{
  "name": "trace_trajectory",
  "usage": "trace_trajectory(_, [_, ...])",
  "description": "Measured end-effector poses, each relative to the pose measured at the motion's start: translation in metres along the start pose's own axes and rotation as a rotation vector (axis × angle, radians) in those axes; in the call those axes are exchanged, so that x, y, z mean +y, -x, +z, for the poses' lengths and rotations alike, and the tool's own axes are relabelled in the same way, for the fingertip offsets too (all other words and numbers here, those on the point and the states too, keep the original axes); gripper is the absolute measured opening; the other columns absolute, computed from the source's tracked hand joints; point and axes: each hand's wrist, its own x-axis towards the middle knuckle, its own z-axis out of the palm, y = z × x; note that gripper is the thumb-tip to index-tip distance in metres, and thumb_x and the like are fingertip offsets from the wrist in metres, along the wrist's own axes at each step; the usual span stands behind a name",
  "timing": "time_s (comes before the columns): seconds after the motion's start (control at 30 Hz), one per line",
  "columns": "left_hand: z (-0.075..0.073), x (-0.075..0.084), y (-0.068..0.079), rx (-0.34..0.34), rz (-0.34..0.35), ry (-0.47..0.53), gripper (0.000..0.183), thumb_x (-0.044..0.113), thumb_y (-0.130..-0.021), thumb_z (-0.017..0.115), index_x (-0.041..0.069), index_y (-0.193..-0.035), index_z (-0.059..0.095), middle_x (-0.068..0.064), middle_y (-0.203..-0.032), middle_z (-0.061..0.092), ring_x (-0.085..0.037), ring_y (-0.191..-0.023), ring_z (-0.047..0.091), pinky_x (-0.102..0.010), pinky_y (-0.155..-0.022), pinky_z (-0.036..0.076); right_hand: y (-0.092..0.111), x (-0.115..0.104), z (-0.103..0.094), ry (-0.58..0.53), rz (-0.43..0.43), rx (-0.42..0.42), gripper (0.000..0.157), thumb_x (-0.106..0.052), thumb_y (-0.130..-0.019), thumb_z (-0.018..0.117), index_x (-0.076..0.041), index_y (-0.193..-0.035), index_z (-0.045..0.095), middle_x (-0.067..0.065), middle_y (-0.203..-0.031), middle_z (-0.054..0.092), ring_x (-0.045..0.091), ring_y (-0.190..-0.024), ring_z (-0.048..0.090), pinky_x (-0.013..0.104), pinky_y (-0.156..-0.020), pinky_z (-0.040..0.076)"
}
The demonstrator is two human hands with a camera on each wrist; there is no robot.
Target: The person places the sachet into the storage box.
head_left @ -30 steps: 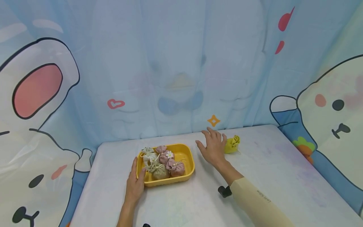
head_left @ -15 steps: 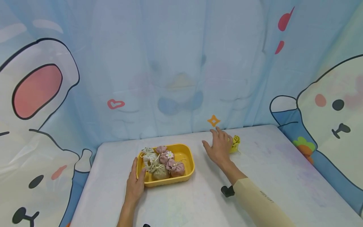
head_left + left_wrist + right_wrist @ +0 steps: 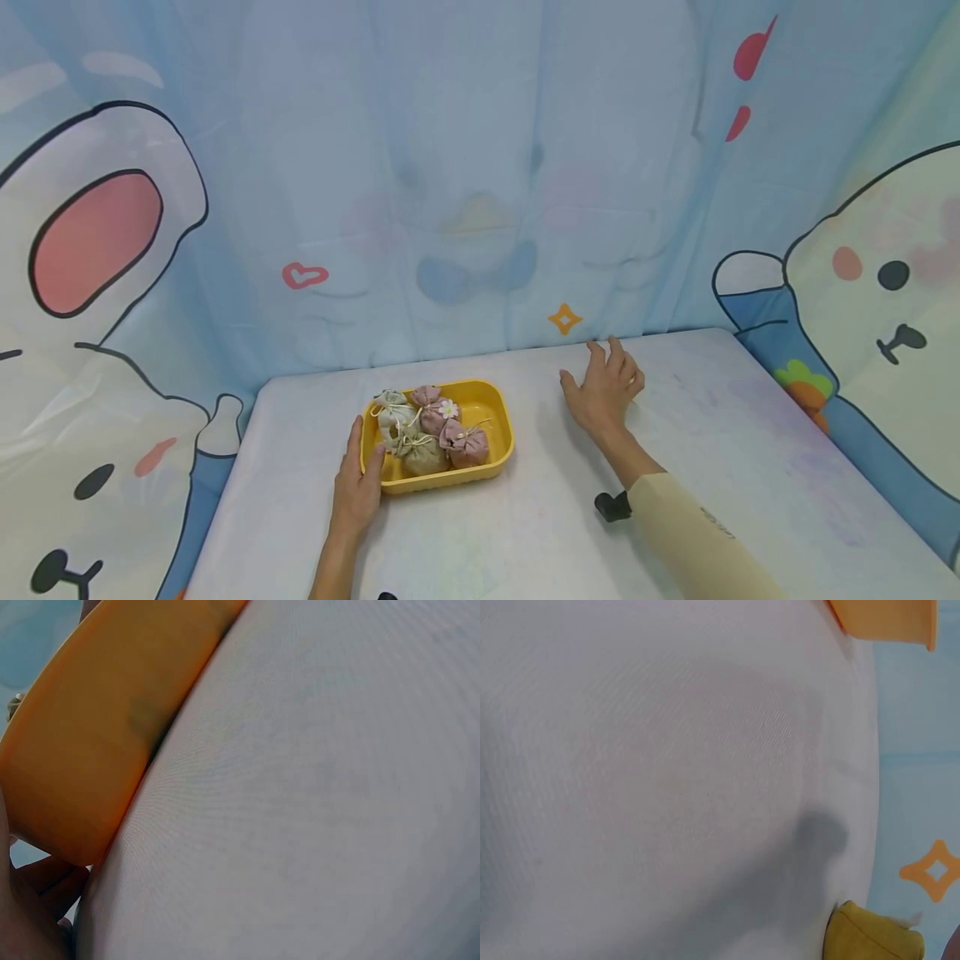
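A yellow plastic tray (image 3: 489, 472) stands on the table, holding small drawstring pouches: a whitish one (image 3: 394, 410), an olive one (image 3: 423, 454), and two dusty-pink ones, one with a white flower. My left hand (image 3: 356, 493) grips the tray's near left corner, fingers along the side and thumb at the front rim. In the left wrist view, fingers meet the tray's wall (image 3: 82, 757). Farther right, my right hand (image 3: 606, 392) hovers with spread, bent fingers over a mustard-yellow pouch (image 3: 870, 934). The hand hides that pouch in the head view; a fingertip is beside it in the right wrist view.
A pale cloth covers the table (image 3: 450, 546). Behind it hangs a light-blue curtain (image 3: 465, 167) with cartoon animals. A black device (image 3: 613, 506) sits at the right wrist, and another dark tip (image 3: 387, 596) shows at the bottom edge.
My right hand has moved rightward, from beside the mustard-yellow pouch to over it, covering it from the head camera. My left hand and the tray have stayed in place.
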Motion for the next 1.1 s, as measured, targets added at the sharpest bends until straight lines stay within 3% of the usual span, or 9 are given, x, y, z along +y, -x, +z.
trace_trajectory(0.37, [0.001, -0.001, 0.0, 0.0, 0.003, 0.008, 0.066, 0.036, -0.112, 0.046, 0.02, -0.169, 0.016, -0.012, -0.174, 0.022, -0.043, -0.158, 0.023, -0.063, -0.127, 0.02, -0.001, 0.01, 0.001, -0.004, 0.089, -0.007, 0.072, -0.029, -0.093, 0.073, 0.002, -0.149, 0.042, 0.026, -0.166, 0.017, 0.05, -0.149, 0.017, 0.072, -0.117, 0.01])
trace_trajectory(0.63, [0.001, 0.0, 0.001, 0.002, -0.002, 0.01, 0.066, 0.035, -0.112, 0.046, 0.02, -0.169, 0.016, -0.012, -0.174, 0.021, -0.042, -0.158, 0.023, -0.063, -0.127, 0.019, -0.007, 0.018, -0.001, -0.106, 0.264, 0.003, 0.089, -0.032, -0.093, 0.073, 0.0, -0.159, 0.023, 0.024, -0.171, -0.004, 0.049, -0.153, 0.003, 0.07, -0.12, 0.01])
trace_trajectory(0.87, [0.001, -0.001, 0.0, 0.001, -0.009, 0.001, 0.066, 0.038, -0.112, 0.045, 0.021, -0.169, 0.016, -0.012, -0.174, 0.022, -0.043, -0.158, 0.023, -0.064, -0.127, 0.018, -0.009, 0.026, -0.002, -0.149, 0.382, -0.046, 0.102, -0.033, -0.094, 0.07, 0.0, -0.164, 0.002, 0.027, -0.17, -0.007, 0.051, -0.153, 0.002, 0.068, -0.124, 0.009])
trace_trajectory(1.1, [0.0, -0.001, 0.0, -0.002, -0.01, -0.002, 0.067, 0.04, -0.112, 0.045, 0.023, -0.169, 0.015, -0.01, -0.174, 0.021, -0.041, -0.159, 0.02, -0.064, -0.128, 0.013, -0.005, 0.028, -0.001, -0.22, 0.438, -0.071, 0.104, -0.022, -0.092, 0.07, -0.002, -0.164, -0.002, 0.027, -0.169, -0.007, 0.053, -0.154, 0.009, 0.064, -0.127, 0.012])
